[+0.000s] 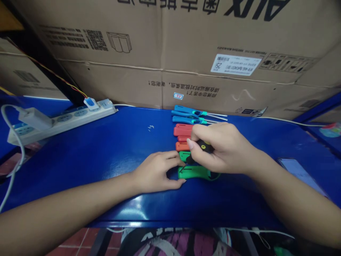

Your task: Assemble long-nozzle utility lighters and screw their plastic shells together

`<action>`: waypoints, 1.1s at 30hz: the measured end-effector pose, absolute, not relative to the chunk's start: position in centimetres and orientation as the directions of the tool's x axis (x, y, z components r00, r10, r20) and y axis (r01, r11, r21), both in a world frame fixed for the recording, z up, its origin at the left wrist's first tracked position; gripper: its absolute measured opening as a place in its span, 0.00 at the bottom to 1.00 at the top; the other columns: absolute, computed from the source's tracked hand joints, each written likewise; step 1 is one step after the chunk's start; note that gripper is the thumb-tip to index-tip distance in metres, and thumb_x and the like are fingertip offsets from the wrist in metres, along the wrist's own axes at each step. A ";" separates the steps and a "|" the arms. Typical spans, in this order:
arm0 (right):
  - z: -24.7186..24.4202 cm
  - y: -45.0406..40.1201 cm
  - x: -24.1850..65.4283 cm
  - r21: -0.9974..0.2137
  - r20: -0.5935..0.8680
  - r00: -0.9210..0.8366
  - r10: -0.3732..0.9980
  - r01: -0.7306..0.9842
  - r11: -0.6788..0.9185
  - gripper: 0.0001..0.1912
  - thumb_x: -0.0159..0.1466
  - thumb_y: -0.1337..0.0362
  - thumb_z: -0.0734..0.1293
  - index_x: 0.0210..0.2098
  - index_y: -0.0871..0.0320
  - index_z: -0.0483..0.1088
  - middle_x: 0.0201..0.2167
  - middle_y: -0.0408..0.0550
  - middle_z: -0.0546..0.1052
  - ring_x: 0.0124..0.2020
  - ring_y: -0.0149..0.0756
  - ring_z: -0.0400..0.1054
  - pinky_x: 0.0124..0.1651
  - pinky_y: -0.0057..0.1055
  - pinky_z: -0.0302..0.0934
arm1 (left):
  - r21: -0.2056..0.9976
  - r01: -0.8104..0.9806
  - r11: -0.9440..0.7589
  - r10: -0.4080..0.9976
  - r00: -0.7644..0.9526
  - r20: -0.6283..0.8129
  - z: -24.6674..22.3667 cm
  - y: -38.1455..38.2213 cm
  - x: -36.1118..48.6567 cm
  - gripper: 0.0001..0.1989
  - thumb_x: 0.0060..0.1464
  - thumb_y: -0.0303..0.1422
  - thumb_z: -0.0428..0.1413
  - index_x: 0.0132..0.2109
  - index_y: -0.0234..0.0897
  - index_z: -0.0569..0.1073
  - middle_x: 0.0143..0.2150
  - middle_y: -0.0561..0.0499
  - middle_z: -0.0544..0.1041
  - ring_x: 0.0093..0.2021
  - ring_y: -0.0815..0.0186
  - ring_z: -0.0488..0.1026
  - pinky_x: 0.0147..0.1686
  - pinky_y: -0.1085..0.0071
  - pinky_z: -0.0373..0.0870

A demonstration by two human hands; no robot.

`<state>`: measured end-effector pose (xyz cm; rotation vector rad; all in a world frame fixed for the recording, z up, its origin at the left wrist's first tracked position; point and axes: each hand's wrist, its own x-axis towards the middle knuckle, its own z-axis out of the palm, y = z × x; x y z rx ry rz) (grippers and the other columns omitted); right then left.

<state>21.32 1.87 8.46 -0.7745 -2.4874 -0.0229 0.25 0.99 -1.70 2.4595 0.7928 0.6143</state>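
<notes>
Directing the right hand (225,145), closed around a black tool (207,146), I hold the tip at the nearest green handle (195,172) on the blue table (119,153). The left hand (157,171) brackets its end, grip uncertain. Work appears partway; finished count unclear. Inverted carton (186,53) reads "AUX"; label (236,65), "25".

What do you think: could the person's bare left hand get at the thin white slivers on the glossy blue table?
Probably yes: nothing visible stands between the left hand and the white slivers, though it would have to leave its place at the nearer green plastic handle.
</notes>
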 end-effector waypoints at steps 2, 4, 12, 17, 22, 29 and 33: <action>8.7 1.8 21.4 -0.134 0.488 -0.702 0.519 0.527 0.839 0.13 0.67 0.66 0.60 0.27 0.53 0.53 0.19 0.35 0.54 0.20 0.28 0.47 0.25 0.29 0.43 | 0.557 0.418 -0.718 0.629 0.732 0.262 -1.7 1.0 0.2 0.16 0.57 0.39 0.61 0.51 0.41 0.77 0.50 0.48 0.79 0.47 0.59 0.79 0.46 0.65 0.75; 8.8 1.7 21.5 -0.131 0.479 -0.707 0.520 0.529 0.839 0.13 0.67 0.66 0.60 0.27 0.53 0.52 0.19 0.35 0.53 0.20 0.28 0.46 0.25 0.29 0.42 | 0.550 0.418 -0.723 0.626 0.733 0.267 -1.7 1.0 0.2 0.17 0.56 0.39 0.61 0.51 0.41 0.77 0.51 0.48 0.79 0.48 0.59 0.78 0.46 0.65 0.75; 8.7 1.4 21.3 -0.156 0.493 -0.708 0.506 0.500 0.852 0.14 0.67 0.66 0.60 0.27 0.53 0.51 0.20 0.35 0.51 0.20 0.28 0.44 0.25 0.30 0.41 | 0.530 0.390 -0.753 0.606 0.726 0.326 -1.8 1.0 0.2 0.16 0.56 0.38 0.62 0.50 0.39 0.76 0.49 0.48 0.79 0.47 0.60 0.79 0.45 0.66 0.75; 8.5 1.6 21.2 -0.108 0.496 -0.695 0.520 0.545 0.832 0.13 0.67 0.66 0.59 0.27 0.53 0.54 0.19 0.35 0.52 0.20 0.28 0.45 0.25 0.30 0.41 | 0.537 0.394 -0.746 0.611 0.726 0.316 -1.8 1.0 0.3 0.15 0.56 0.37 0.62 0.50 0.39 0.76 0.48 0.49 0.79 0.46 0.60 0.79 0.45 0.67 0.75; 8.6 1.4 21.0 -0.030 0.458 -0.663 0.592 0.654 0.756 0.13 0.69 0.62 0.59 0.27 0.56 0.62 0.17 0.37 0.59 0.19 0.28 0.51 0.25 0.30 0.39 | 0.538 0.394 -0.745 0.613 0.723 0.319 -1.8 1.1 0.3 0.14 0.56 0.37 0.62 0.49 0.38 0.77 0.49 0.48 0.79 0.47 0.59 0.79 0.45 0.66 0.76; 10.2 -0.1 19.4 0.022 0.311 -0.676 0.668 0.708 0.706 0.21 0.73 0.54 0.56 0.29 0.58 0.68 0.20 0.43 0.67 0.21 0.32 0.56 0.26 0.31 0.41 | 0.556 0.400 -0.728 0.628 0.715 0.308 -1.9 1.2 0.4 0.14 0.52 0.35 0.62 0.47 0.38 0.77 0.48 0.47 0.80 0.46 0.56 0.79 0.45 0.63 0.77; 11.5 -0.3 19.2 -0.075 0.144 -0.808 0.571 0.566 0.821 0.10 0.69 0.65 0.58 0.43 0.61 0.69 0.35 0.48 0.75 0.30 0.35 0.64 0.33 0.32 0.50 | 0.583 0.415 -0.699 0.653 0.702 0.284 -1.7 1.2 0.5 0.14 0.52 0.37 0.62 0.45 0.37 0.76 0.45 0.47 0.80 0.44 0.56 0.78 0.44 0.62 0.77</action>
